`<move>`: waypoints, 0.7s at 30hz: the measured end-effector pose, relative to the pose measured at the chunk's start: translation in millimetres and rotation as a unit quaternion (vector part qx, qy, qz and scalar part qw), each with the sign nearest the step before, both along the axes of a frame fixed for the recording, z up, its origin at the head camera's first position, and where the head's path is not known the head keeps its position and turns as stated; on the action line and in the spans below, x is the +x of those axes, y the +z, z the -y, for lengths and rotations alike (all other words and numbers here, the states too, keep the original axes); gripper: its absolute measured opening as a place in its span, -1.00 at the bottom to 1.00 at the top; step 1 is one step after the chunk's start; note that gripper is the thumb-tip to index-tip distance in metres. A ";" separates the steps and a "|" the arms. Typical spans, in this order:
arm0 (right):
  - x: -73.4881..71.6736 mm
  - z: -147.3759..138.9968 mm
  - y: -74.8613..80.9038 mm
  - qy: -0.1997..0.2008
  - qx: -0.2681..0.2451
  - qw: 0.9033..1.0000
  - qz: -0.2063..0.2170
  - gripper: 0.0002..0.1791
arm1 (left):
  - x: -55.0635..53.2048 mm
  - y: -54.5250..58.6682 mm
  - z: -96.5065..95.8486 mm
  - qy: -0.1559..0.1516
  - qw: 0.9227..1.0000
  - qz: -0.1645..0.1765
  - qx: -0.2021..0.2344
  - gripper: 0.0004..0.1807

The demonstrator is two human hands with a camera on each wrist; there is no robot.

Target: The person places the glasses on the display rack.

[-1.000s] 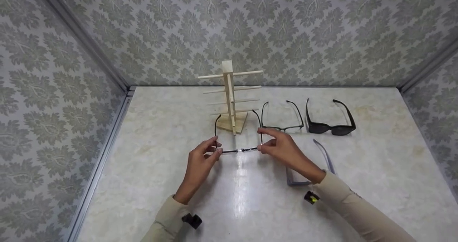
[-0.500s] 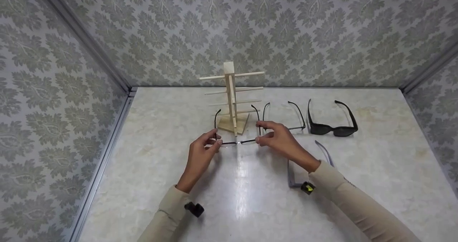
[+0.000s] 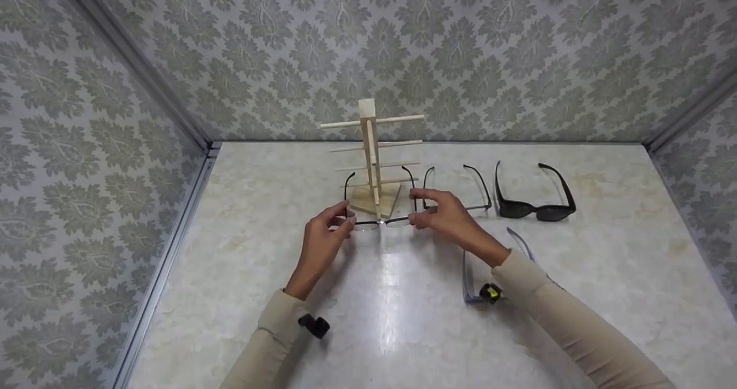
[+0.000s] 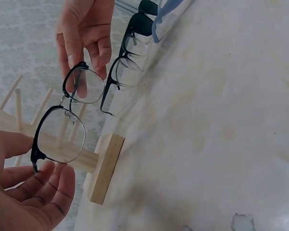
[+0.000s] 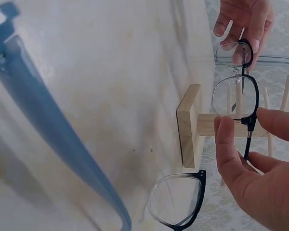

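Between my two hands is a pair of black half-rim eyeglasses point(image 4: 34, 140) with clear lenses and unfolded temples. My left hand point(image 3: 322, 235) pinches its left hinge corner between thumb and fingers. The right hand point(image 3: 448, 221) pinches the opposite corner the same way. A wooden display stand point(image 3: 368, 141) with several peg pairs stands just beyond; the temples reach forward on either side of its post. In the head view the bridge lies at the tip of the lowest front peg; whether it touches I cannot tell.
Dark-framed eyeglasses point(image 3: 479, 206) stand right of the stand, partly behind my right hand. Black sunglasses point(image 3: 536, 209) sit farther right. Blue-grey glasses point(image 5: 62, 120) lie under my right forearm. Patterned panels point(image 3: 426, 49) enclose the table point(image 3: 242, 297) at the back and sides.
Both hands have moved forward, away from me, with the half-rim eyeglasses, bringing them closer to the stand's post. The other glasses and the stand have stayed in place.
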State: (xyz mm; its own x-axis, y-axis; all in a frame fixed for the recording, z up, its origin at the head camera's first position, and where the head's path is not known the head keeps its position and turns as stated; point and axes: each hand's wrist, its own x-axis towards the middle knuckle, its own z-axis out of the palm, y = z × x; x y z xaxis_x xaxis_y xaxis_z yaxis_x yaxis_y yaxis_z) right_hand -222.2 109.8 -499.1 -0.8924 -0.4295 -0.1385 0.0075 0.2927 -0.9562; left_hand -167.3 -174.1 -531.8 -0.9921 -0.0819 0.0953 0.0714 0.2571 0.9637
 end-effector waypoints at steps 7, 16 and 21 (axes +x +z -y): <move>-2.4 4.0 4.8 0.006 -0.011 1.000 0.006 -0.27 | -4.0 6.9 2.6 0.001 1.000 0.000 0.000 -0.48; -13.3 7.7 0.1 -0.003 -0.033 0.999 0.024 -0.28 | -18.4 3.4 5.1 0.000 1.000 0.016 0.012 -0.47; -17.5 9.2 -3.0 -0.004 -0.043 0.999 0.026 -0.27 | -24.1 -3.1 5.2 -0.002 1.000 0.020 0.018 -0.47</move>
State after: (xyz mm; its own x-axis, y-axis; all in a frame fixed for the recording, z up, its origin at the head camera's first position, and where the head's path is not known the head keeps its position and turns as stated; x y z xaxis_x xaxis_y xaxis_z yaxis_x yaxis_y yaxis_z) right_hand -239.6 100.6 -502.1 -0.8883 -0.4349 -0.1473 0.0596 0.2089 -0.9761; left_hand -191.4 -179.2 -534.9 -0.9952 -0.0816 0.0534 0.0341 0.2221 0.9744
